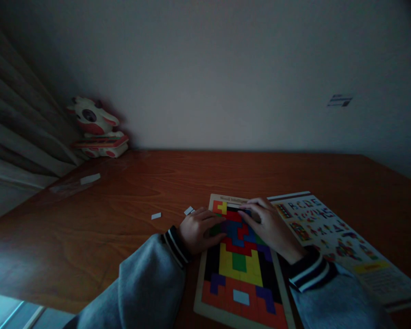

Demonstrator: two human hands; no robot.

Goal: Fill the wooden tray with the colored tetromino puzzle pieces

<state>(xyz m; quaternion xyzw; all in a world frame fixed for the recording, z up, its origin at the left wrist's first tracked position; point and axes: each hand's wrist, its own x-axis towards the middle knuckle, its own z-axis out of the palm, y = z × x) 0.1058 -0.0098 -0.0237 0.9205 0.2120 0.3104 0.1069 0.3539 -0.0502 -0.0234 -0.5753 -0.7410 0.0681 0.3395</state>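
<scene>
"Two hands on one thing: how do the left hand [198, 229] and the right hand [270, 225] share it?"

"The right has its thumb and forefinger tips close together over a dark strip [232, 209] near the far end. Whether they pinch anything, I cannot tell. The left has its thumb and fingers spread apart, with nothing seen between them."

"Why spread like that?"

"To steady things, I'd judge: it lies across the left rim of the puzzle board [199, 290], opposite the right hand."

"And where is the board, as the grip sees it?"

"Flat beneath both hands. The fingertips are over its far half; the near half runs back toward the person, uncovered, showing a yellow shape [255, 269] around a green piece [239, 262]."

"What about the paper?"

"A printed sheet [332, 246] lies just right of the board, under the right forearm's side, perhaps so its pictures can be glanced at."

"Further out?"

"Two small pale slips [156, 215] left of the board on the wooden table [140, 178], one just beyond the left hand. Well apart, a cow-like toy [97, 121] sits in the far left corner by the curtain [17, 123], probably to be out of the way"
</scene>
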